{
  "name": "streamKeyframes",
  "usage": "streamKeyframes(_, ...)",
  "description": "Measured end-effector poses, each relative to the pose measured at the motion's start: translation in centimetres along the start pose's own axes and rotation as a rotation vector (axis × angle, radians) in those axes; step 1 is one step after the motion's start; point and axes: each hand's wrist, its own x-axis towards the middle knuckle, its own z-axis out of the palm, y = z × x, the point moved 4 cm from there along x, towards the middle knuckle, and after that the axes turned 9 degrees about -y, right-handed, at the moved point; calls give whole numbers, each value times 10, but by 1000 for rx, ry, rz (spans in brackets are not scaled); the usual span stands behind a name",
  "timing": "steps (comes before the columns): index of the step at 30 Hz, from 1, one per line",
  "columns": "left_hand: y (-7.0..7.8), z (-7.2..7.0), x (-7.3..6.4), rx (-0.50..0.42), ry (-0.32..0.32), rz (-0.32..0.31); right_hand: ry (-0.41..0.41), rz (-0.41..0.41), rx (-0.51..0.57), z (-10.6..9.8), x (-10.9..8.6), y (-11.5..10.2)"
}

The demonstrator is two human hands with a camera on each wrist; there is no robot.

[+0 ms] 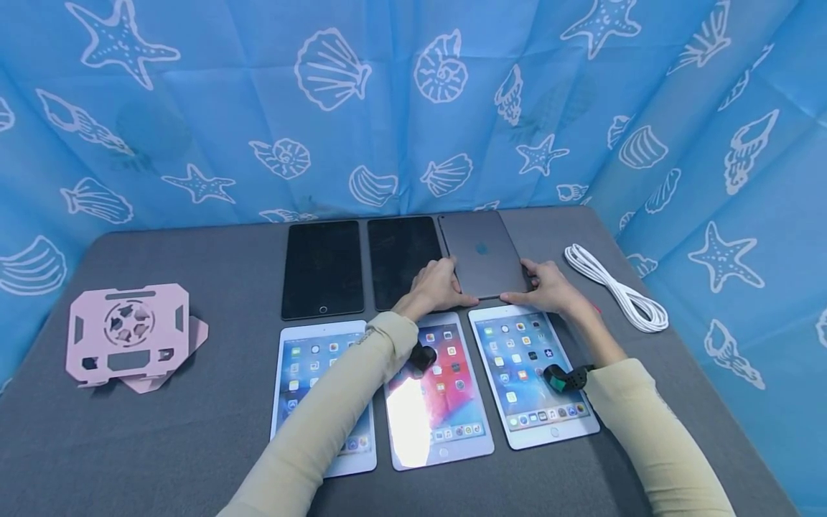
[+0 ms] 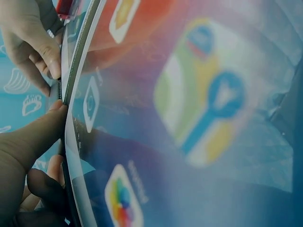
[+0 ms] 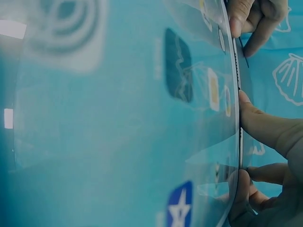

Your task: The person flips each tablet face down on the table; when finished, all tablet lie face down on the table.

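Observation:
A grey tablet lies back side up at the far right of the back row, its logo showing. My left hand holds its near left corner, with the thumb along the near edge and the other fingers by the left side. At the near right corner my right hand grips it in the same way, thumb on the near edge. In the left wrist view the left thumb presses the thin edge. Below the hands, a white tablet with a lit screen fills much of the right wrist view.
Two dark-screened tablets, a left one and a middle one, share the back row. Two more lit white tablets lie in front. A pink cut-out stand is at left, a coiled white cable at right. A blue curtain hangs behind.

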Motion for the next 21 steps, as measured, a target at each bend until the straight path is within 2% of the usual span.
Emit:
streamKeyframes(6, -2, 0, -2, -40, 2, 49, 34, 4, 5, 1, -2, -2)
streamKeyframes(13, -5, -2, -9, -141, -39, 191, 69, 6, 5, 2, -7, -7)
streamKeyframes(17, -7, -7, -13, -181, -42, 265, 99, -14, -31, 2, -10, -16)
streamKeyframes(21, -9, -15, -19, -172, -32, 284, 108, -51, -49, 4, -13, -31)
